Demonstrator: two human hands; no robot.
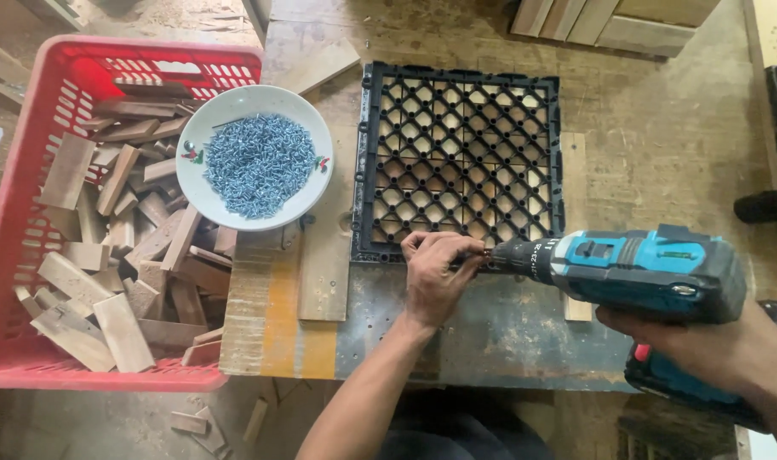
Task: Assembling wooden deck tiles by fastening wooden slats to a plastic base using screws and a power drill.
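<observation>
A black plastic grid tile (461,158) lies on the workbench with wooden slats showing through its holes. My left hand (435,273) rests at the tile's near edge, fingers pinched at the tip of the drill, apparently on a small screw. My right hand (712,345) grips the handle of a blue and black cordless drill (635,268), which points left at the tile's front edge. A white bowl (254,158) heaped with several silver screws stands to the left of the tile.
A red plastic crate (5,247) full of wood offcuts stands left of the bench. Wooden strips (324,264) lie beside the tile. Timber pieces (610,21) are stacked at the far edge. Scraps (201,422) lie on the floor.
</observation>
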